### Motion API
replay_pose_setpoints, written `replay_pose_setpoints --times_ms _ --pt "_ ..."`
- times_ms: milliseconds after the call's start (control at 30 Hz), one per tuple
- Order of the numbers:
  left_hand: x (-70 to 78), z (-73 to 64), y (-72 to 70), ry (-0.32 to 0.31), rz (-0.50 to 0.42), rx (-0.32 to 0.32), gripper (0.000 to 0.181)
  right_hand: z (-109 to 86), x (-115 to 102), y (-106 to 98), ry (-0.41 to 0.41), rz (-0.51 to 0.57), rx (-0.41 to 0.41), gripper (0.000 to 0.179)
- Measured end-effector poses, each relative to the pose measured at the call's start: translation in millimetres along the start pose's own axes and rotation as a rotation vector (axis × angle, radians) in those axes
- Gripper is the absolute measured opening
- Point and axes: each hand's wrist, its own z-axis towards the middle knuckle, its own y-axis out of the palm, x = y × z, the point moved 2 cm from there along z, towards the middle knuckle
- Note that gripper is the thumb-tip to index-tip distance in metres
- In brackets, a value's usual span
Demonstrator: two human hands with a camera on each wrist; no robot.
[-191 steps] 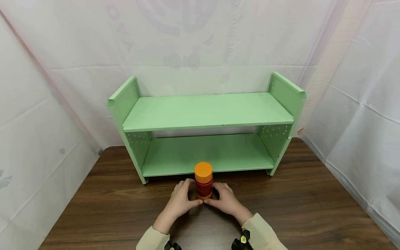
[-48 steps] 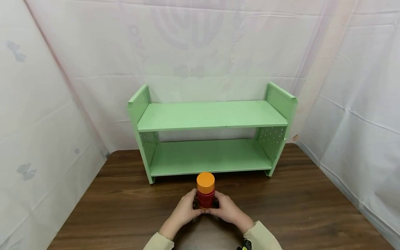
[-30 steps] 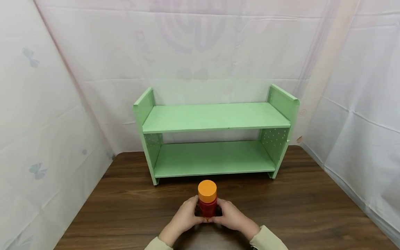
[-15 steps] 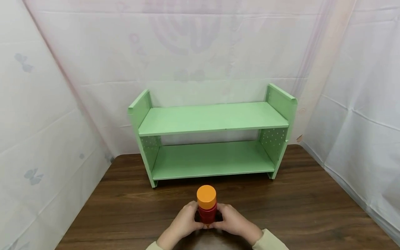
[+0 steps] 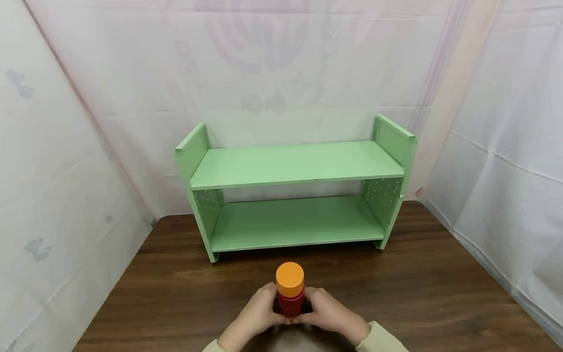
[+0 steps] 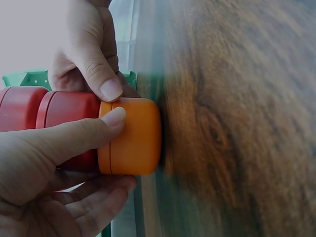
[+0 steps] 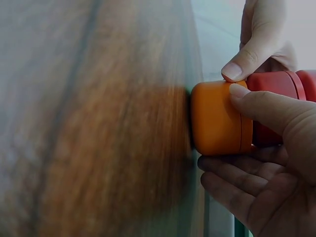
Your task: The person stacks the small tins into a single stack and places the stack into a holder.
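A stack of round lidded pots (image 5: 290,279) stands upright on the table in front of the shelf, orange on top with red below. In the left wrist view its lowest pot (image 6: 138,138) is orange with a thin seam, and red pots (image 6: 74,106) sit above it. My left hand (image 5: 258,313) grips the stack's lower part from the left, thumb in front on the orange pot. From the right, my right hand (image 5: 331,314) holds the same part, its thumb (image 7: 261,106) on the orange pot (image 7: 217,118). The thumb tips nearly meet; the far fingertips are partly hidden.
Behind the stack stands a green two-tier shelf (image 5: 299,164) with raised perforated sides. It rests on a dark wood table (image 5: 418,293). White patterned sheets (image 5: 272,63) hang at the back and both sides.
Over several seconds the stack, held between both hands, has come towards me, away from the shelf's front edge. In the last half second the hands barely moved; the head view shifts slightly.
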Motion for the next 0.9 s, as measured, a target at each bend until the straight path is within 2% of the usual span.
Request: replay_pose_setpoints --times_ms 267,900 --pt "2.6 0.9 -3.4 0.009 0.017 -0.008 0.056 -0.9 -5 -3 -0.017 -0.04 0.002 0.039" --pt "9.7 3.9 -12.1 -0.008 0.014 -0.023 0.058 3.9 -15 -13 0.02 -0.007 -0.04 0.04"
